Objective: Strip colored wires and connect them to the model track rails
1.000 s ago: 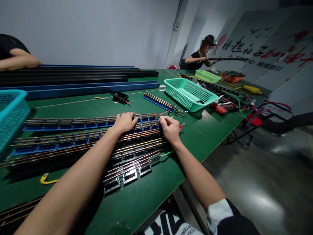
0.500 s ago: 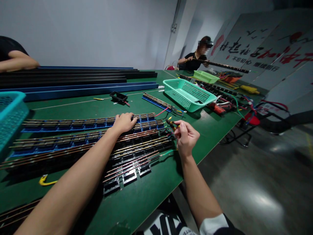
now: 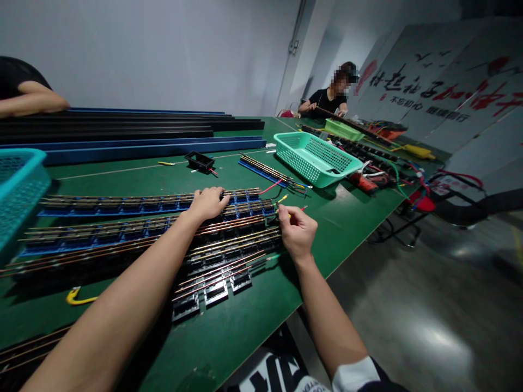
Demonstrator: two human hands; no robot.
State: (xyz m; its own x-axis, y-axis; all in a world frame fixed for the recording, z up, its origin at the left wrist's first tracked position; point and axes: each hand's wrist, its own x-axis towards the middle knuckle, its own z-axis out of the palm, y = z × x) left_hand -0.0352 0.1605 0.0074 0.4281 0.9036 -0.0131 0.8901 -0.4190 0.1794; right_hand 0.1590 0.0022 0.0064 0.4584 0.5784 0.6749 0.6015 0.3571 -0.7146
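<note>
My left hand (image 3: 209,203) rests on the blue slotted strips (image 3: 134,231) with metal rods, its fingers curled over their upper edge near the right end. At the right ends of the strips, my right hand (image 3: 297,227) is pinched among short coloured wires; what its fingertips hold is too small to make out. Nearer to me lie black frames (image 3: 216,291) with copper-coloured rods across them. A shorter blue strip (image 3: 263,170) with rods and wires lies beyond my hands.
A green basket (image 3: 314,158) stands beyond my right hand, a teal basket (image 3: 20,190) at the left. Long channels (image 3: 155,148) lie at the back. One person (image 3: 327,100) handles a long strip; another person's arm (image 3: 35,100) is at far left. The table edge runs beside my right forearm.
My right hand has moved left and closer to the strip ends; the dark-tipped piece seen at its fingers no longer shows. The far person's long strip is lower. My left hand has stayed in place.
</note>
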